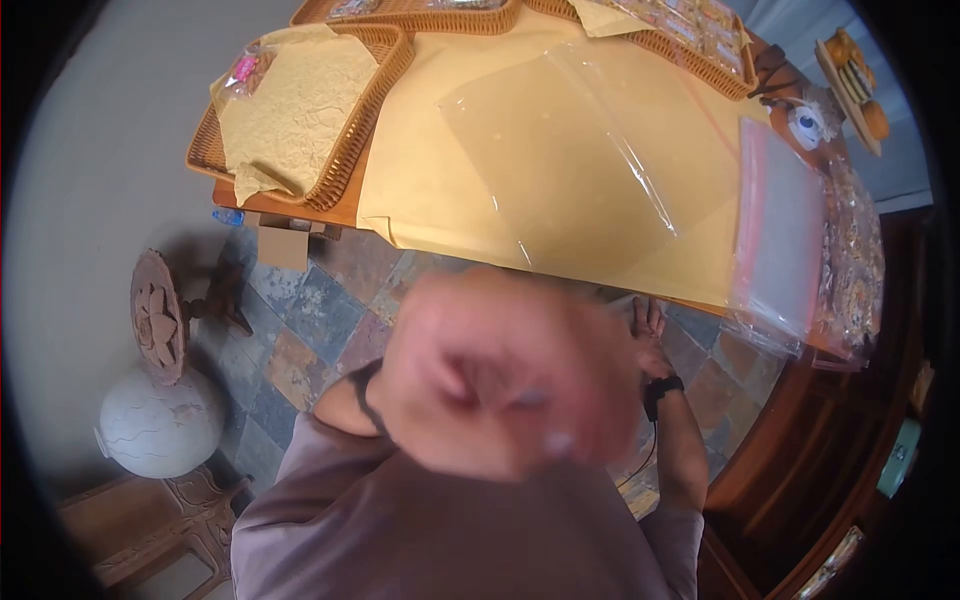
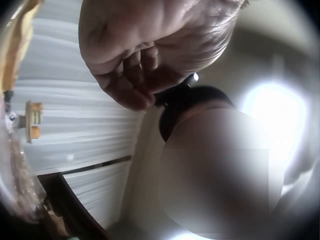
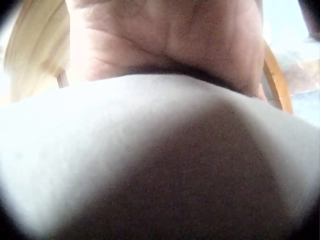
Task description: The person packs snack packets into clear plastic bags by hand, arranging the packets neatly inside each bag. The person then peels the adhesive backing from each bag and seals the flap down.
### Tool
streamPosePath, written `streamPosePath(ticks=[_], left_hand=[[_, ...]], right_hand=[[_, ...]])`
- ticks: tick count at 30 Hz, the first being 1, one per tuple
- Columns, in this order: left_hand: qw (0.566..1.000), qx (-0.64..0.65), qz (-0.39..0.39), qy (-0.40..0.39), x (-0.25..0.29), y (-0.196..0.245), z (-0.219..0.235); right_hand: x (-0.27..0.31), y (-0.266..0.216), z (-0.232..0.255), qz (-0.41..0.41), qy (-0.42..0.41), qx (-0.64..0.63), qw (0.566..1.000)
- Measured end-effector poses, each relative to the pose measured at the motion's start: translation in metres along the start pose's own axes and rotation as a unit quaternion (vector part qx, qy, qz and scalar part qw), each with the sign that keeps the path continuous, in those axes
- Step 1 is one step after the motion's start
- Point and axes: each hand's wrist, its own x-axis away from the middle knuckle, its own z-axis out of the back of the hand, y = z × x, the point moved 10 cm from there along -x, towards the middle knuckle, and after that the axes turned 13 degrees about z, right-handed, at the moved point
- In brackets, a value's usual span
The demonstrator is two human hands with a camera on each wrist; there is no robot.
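Note:
My left hand [image 1: 510,370] is raised close in front of the head camera, large and blurred, with its fingers curled in. The left wrist view shows the same hand [image 2: 160,35] from the palm side near a dark head strap [image 2: 200,100], and nothing shows in its grasp. Low beside the table's front edge, my right hand [image 1: 648,330] hangs with its fingers loosely extended, holding nothing. On the yellow tablecloth [image 1: 420,150] lies a large flat clear plastic bag [image 1: 590,150]. A stack of clear zip bags [image 1: 780,230] with pink edges overhangs the table's right corner.
A wicker basket [image 1: 370,130] lined with yellow cloth stands at the table's left, holding a small packet [image 1: 243,70]. More baskets with packets [image 1: 690,30] line the back. Shiny packed bags [image 1: 852,265] lie far right. A round pale pot [image 1: 160,425] stands on the floor, left.

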Motion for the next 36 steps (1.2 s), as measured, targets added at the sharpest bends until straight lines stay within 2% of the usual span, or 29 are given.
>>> streamPosePath(ticks=[4,5,7,8,10,11,13,14,16,17,19,20,21,22,23,24,25,27,28,29,30,31,33,34,35,36], left_hand=[[0.967,-0.005,-0.255,-0.012,0.03,0.021,-0.038],[0.967,-0.005,-0.254,-0.016,0.023,0.025,-0.032],[0.941,0.012,-0.213,-0.263,0.014,0.031,-0.051],[0.941,0.015,-0.211,-0.263,0.018,0.032,-0.055],[0.975,0.037,-0.179,-0.124,0.019,0.032,-0.051],[0.975,0.038,-0.178,-0.124,0.028,0.029,-0.064],[0.983,0.102,-0.152,0.012,0.04,0.017,-0.057],[0.983,0.103,-0.15,0.014,0.04,0.018,-0.051],[0.993,0.042,-0.067,-0.086,0.031,0.013,-0.05],[0.993,0.044,-0.067,-0.089,0.025,0.018,-0.042],[0.994,-0.093,-0.019,-0.048,0.006,0.016,-0.023],[0.987,-0.161,0.007,-0.022,-0.002,0.015,-0.012],[0.973,-0.227,0.037,0.007,-0.005,0.011,-0.002],[0.955,-0.237,0.14,0.113,-0.005,0.003,0.023],[0.94,-0.277,0.144,0.139,-0.012,0.002,0.042],[0.901,-0.343,0.209,0.166,-0.02,0.002,0.059],[0.9,-0.36,0.199,0.146,-0.032,0.0,0.067],[0.882,-0.423,0.185,0.091,-0.055,-0.001,0.069],[0.881,-0.42,0.189,0.107,-0.066,0.002,0.08],[0.873,-0.439,0.21,0.027,-0.075,-0.007,0.076],[0.858,-0.457,0.226,-0.057,-0.079,-0.016,0.067],[0.859,-0.457,0.227,-0.046,-0.084,-0.015,0.071],[0.783,-0.564,0.253,-0.07,-0.087,-0.021,0.07],[0.783,-0.564,0.253,-0.065,-0.084,-0.017,0.067],[0.755,-0.606,0.237,-0.078,-0.077,-0.015,0.056],[0.725,-0.646,0.222,-0.09,-0.072,-0.011,0.049]], right_hand=[[-0.001,0.0,0.002,0.01,0.012,-0.006,1.0],[0.0,-0.001,0.002,0.01,0.01,-0.016,1.0],[0.002,-0.005,0.003,0.008,0.008,-0.027,1.0],[0.004,-0.007,0.004,0.001,0.006,-0.037,0.999],[0.007,-0.005,0.004,-0.011,0.004,-0.048,0.999],[0.007,-0.005,0.004,-0.009,0.003,-0.047,0.999],[0.002,-0.005,0.003,-0.005,0.001,-0.046,0.999],[0.002,-0.004,0.001,0.006,0.008,-0.048,0.999],[0.005,-0.003,0.003,0.015,0.021,-0.048,0.999],[0.008,-0.008,0.002,0.024,0.013,-0.003,1.0],[0.016,-0.031,0.011,0.029,0.005,0.043,0.999],[0.028,-0.078,0.017,0.099,-0.066,0.029,0.993],[0.047,-0.127,0.021,0.168,-0.14,0.012,0.976],[0.069,-0.185,0.029,0.271,-0.178,-0.082,0.942],[0.097,-0.242,0.043,0.366,-0.216,-0.18,0.887],[0.126,-0.288,0.049,0.383,-0.307,-0.268,0.829],[0.153,-0.328,0.057,0.483,-0.325,-0.269,0.768],[0.193,-0.385,0.071,0.581,-0.342,-0.307,0.672],[0.204,-0.408,0.072,0.61,-0.335,-0.331,0.638],[0.215,-0.429,0.072,0.635,-0.327,-0.356,0.602],[0.221,-0.447,0.068,0.636,-0.338,-0.359,0.593],[0.23,-0.465,0.064,0.623,-0.386,-0.39,0.558],[0.247,-0.497,0.06,0.588,-0.473,-0.441,0.486],[0.252,-0.507,0.06,0.567,-0.512,-0.464,0.449],[0.257,-0.511,0.06,0.542,-0.55,-0.485,0.41],[0.257,-0.51,0.06,0.54,-0.556,-0.485,0.406]])
